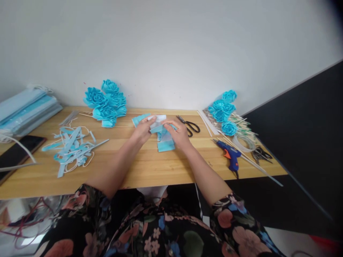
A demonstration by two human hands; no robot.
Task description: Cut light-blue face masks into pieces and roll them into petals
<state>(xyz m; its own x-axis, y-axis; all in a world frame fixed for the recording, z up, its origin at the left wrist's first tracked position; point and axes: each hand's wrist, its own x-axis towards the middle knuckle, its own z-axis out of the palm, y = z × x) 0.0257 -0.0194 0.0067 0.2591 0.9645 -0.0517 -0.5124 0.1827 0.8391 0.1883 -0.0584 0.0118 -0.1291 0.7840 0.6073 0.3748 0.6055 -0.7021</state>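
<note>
My left hand (pixel 144 129) pinches a piece of white and light-blue mask fabric (pixel 158 120) above the middle of the table. From the right, my right hand (pixel 178 133) has its fingers closed at the edge of the same fabric. Beneath and around both hands lie more cut blue fabric pieces (pixel 166 145), one of them left of my left hand. Just beyond my right hand rests a pair of scissors (pixel 190 125) with black handles. My fingers partly cover the held fabric, so its full outline is hidden.
Blue fabric roses (pixel 107 103) stand at the back left, others (pixel 223 109) at the back right. Fabric scraps (pixel 73 146), a phone (pixel 20 151) and stacked face masks (pixel 29 109) lie left. A blue glue gun (pixel 232 154), tubing coil (pixel 244 143) and pliers (pixel 261 155) lie right.
</note>
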